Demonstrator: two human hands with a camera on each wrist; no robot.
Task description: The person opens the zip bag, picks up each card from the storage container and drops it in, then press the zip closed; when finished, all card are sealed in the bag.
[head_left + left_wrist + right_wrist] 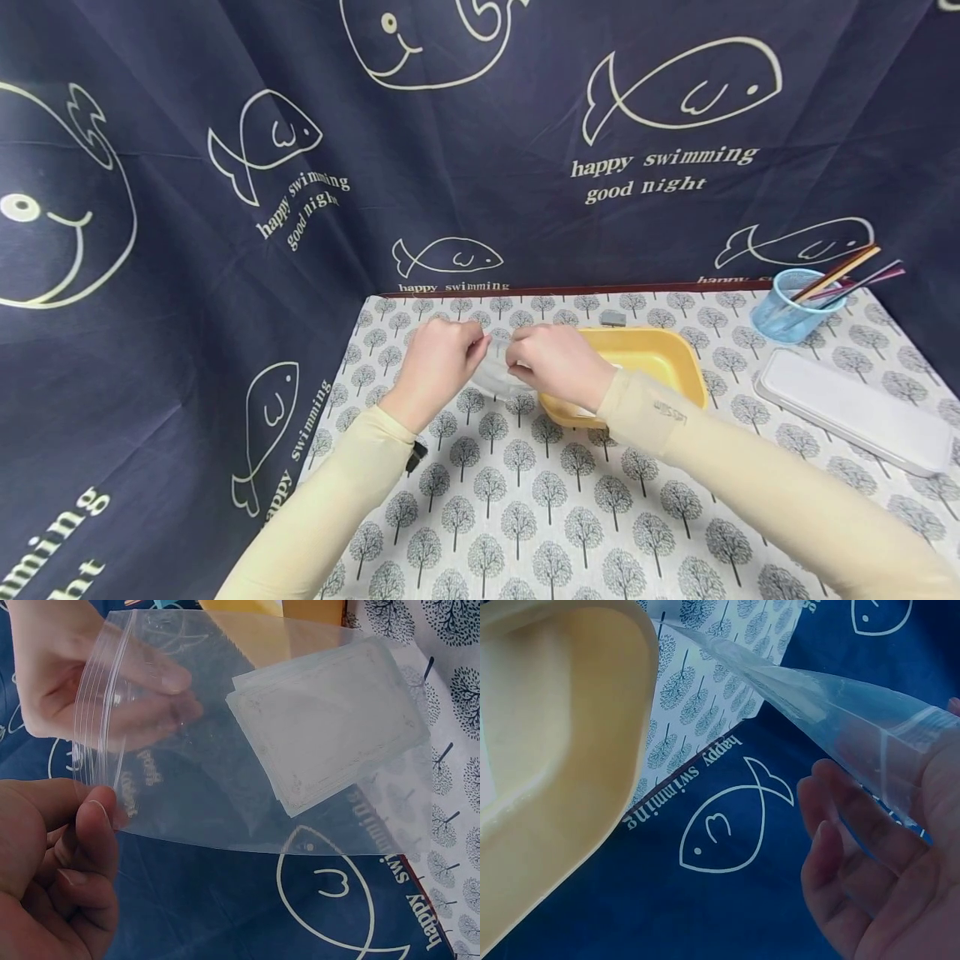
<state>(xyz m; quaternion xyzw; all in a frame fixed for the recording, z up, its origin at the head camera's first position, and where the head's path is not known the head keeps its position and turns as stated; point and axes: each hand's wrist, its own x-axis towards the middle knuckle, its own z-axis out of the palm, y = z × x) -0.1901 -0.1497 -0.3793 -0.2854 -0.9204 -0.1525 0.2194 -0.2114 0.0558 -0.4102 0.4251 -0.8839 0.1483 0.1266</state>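
A clear zip-lock bag (217,802) hangs between both hands, above the table. Inside it lies a small stack of pale cards (330,727) with a faint patterned border, their edges fanned a little. The left hand (441,358) pinches the lower corner of the zip strip between thumb and forefinger, the other fingers curled. At the strip's other end is the right hand (558,360). Its thumb and finger show through the plastic, bent together at the bag's mouth. In the right wrist view the bag (810,690) slants across, close over this hand's curled fingers (829,847).
Under the right forearm stands a yellow tray (686,358) with something white in it. A small grey block (612,318) lies behind it. To the right are a blue cup (780,312) of sticks and pens and a white case (855,408). A dark fish-print curtain (525,183) hangs behind.
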